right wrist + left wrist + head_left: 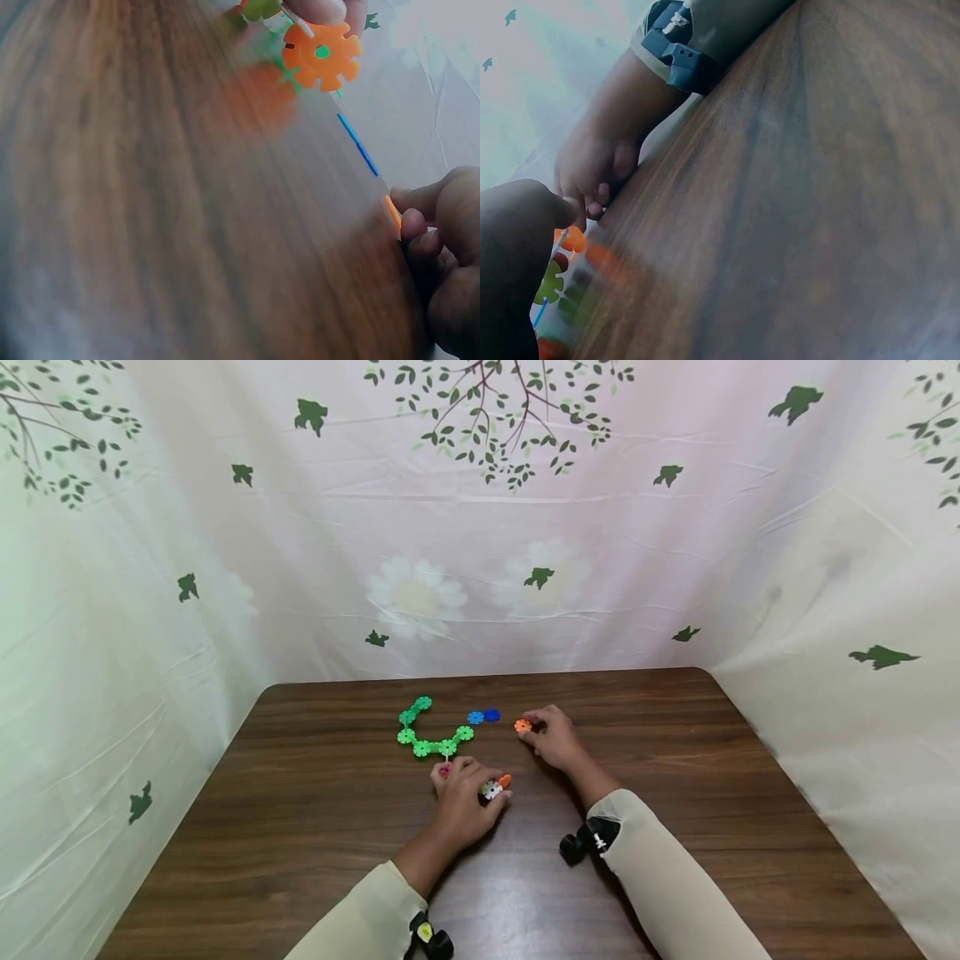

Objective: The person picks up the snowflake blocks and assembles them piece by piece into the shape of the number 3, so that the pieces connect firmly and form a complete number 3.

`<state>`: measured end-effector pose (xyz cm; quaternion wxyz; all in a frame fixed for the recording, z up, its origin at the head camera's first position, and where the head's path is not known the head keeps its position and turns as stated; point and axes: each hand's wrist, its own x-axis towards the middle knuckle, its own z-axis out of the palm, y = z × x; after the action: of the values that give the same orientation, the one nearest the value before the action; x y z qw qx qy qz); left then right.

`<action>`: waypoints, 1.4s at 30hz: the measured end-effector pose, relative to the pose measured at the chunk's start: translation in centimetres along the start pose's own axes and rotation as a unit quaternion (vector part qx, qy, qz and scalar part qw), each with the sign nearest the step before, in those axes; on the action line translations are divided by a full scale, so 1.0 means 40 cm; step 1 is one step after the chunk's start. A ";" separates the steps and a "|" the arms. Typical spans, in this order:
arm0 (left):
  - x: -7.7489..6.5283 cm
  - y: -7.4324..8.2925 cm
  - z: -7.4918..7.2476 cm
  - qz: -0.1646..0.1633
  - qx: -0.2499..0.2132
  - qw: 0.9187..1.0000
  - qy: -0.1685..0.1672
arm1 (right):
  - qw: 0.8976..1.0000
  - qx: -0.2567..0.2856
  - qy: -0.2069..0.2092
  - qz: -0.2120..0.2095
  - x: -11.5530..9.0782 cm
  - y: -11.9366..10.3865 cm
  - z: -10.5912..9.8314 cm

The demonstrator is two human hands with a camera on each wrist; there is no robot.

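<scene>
My left hand point(459, 800) holds a small cluster of interlocking notched discs point(492, 790) in white, green and orange just above the table. A pink piece point(445, 770) shows at its fingertips. The right wrist view shows the cluster's orange disc point(341, 67) standing on edge. Farther right, my right hand point(557, 740) pinches a flat orange disc point(522, 726), low at the tabletop. Left of that lie two joined blue discs point(476, 717). A curved chain of green discs point(422, 748) lies just beyond the left hand, its near side close to the fingers.
The brown wooden table point(300, 827) has a rounded far edge. Behind and beside it hangs a pale cloth point(480, 527) with leaf and flower prints. Black wrist cameras point(573, 847) are strapped over both sleeves.
</scene>
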<state>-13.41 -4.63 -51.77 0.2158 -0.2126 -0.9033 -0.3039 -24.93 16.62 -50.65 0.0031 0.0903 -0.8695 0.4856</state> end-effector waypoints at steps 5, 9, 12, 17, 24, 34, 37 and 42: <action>-0.001 -0.003 -0.002 -0.005 -0.004 1.000 -0.008 | 0.999 -0.050 0.012 0.013 0.005 -0.009 0.009; -0.004 -0.003 -0.002 -0.001 0.003 1.000 -0.007 | 0.996 -0.085 0.021 0.011 0.006 -0.009 0.015; -0.006 -0.002 0.000 0.002 0.010 1.000 -0.004 | 0.996 -0.083 0.019 0.007 0.003 -0.009 0.014; -0.008 -0.002 -0.001 -0.006 0.003 1.000 -0.006 | 0.997 -0.070 0.013 0.006 -0.002 -0.009 0.010; -0.014 0.002 -0.008 -0.008 0.011 1.000 0.008 | 0.999 -0.041 0.010 0.004 -0.011 -0.006 0.010; -0.017 -0.003 -0.009 -0.019 0.024 1.000 -0.005 | 0.999 0.029 -0.015 -0.032 -0.044 0.005 0.004; -0.017 -0.002 -0.010 -0.017 0.031 0.999 -0.006 | 0.998 0.040 -0.031 -0.039 -0.057 0.006 0.000; -0.016 0.000 -0.013 -0.024 0.026 0.999 -0.013 | 0.996 0.053 -0.050 -0.042 -0.079 -0.006 -0.006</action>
<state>-12.73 -5.13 -51.71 0.2021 -0.1893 -0.9185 -0.2822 -21.79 17.18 -50.63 -0.0250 0.1512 -0.8372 0.5250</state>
